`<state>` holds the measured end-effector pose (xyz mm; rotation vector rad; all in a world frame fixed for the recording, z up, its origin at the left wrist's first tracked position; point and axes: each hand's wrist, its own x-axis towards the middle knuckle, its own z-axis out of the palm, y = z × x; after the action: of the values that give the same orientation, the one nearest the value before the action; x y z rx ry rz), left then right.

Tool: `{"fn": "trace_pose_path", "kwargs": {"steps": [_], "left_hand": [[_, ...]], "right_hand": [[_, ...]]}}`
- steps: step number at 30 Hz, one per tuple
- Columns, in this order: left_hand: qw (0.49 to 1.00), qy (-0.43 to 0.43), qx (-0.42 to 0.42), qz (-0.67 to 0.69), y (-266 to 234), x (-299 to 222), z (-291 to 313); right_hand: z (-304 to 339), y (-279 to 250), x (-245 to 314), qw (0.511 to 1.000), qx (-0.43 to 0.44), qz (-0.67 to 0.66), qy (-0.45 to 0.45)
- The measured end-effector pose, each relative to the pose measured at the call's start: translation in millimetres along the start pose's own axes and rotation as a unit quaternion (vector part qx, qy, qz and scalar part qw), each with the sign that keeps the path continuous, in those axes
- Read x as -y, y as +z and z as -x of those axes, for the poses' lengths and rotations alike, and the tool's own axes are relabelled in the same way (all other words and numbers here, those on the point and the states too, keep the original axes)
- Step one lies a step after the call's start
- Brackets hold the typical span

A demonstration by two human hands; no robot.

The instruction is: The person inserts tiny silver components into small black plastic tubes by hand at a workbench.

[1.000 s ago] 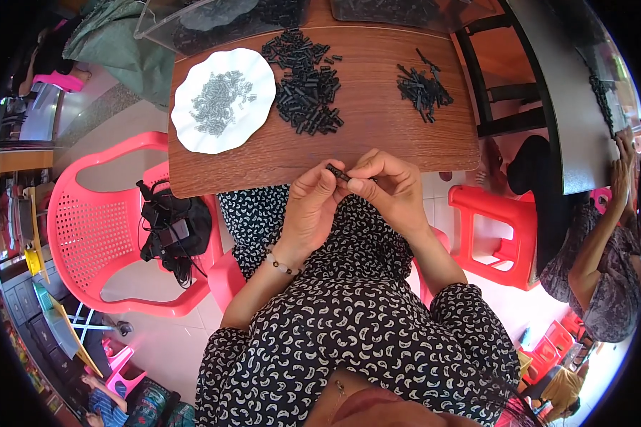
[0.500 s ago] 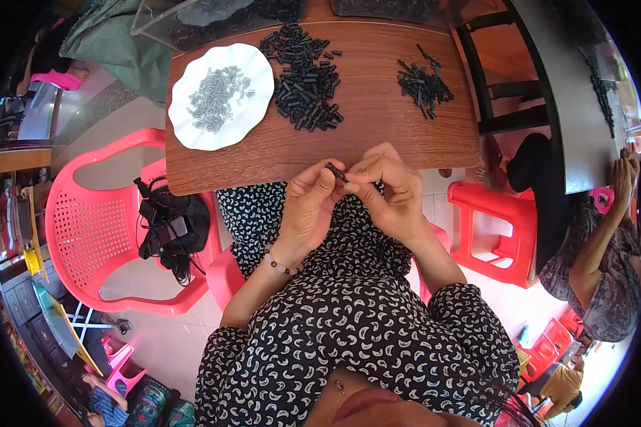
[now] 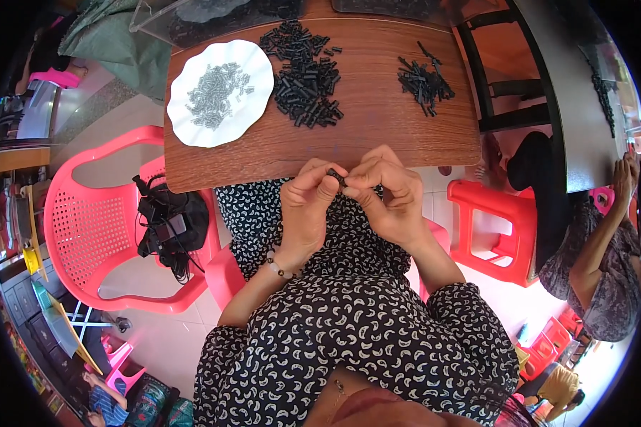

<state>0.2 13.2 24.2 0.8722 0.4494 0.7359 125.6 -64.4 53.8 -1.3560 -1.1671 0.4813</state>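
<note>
Between the fingertips of my left hand [image 3: 305, 213] is a small black plastic piece [image 3: 337, 176], pinched by thumb and forefinger just off the table's near edge. The thumb and fingers of my right hand [image 3: 392, 196] close on its right end; whether a second tiny part sits there is hidden. A white wavy-rimmed plate [image 3: 255, 67] at the left carries a heap of small clear pieces [image 3: 217, 96]. Beside it lie short black tubular pieces [image 3: 306, 92] in a long heap. Farther right rests a smaller pile of longer black pieces [image 3: 426, 85].
The brown wooden table [image 3: 377, 135] has clear-walled bins [image 3: 221, 21] along its far side. A pink armchair [image 3: 92, 220] with black cables and a bag [image 3: 174, 220] stands left, a red stool [image 3: 495, 231] right. Another person's arm [image 3: 605, 228] reaches over a grey table at far right.
My left hand has tilted slightly, and the black piece has turned more upright between the fingertips. My right hand stays nearly in place. The piles look the same.
</note>
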Motion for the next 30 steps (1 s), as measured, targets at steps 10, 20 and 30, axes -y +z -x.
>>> {"fn": "trace_pose_path", "kwargs": {"steps": [10,20,30], "left_hand": [[0.982,-0.104,0.004,0.158,-1,0,4],[0.975,-0.102,0.051,0.192,-10,13,5],[0.978,-0.095,0.045,0.181,-11,17,10]], "right_hand": [[-6,-4,11,0.998,0.018,0.053,-0.013],[-23,-12,16,0.980,0.126,0.134,-0.080],[-21,-14,13,0.981,0.177,0.064,-0.043]]}}
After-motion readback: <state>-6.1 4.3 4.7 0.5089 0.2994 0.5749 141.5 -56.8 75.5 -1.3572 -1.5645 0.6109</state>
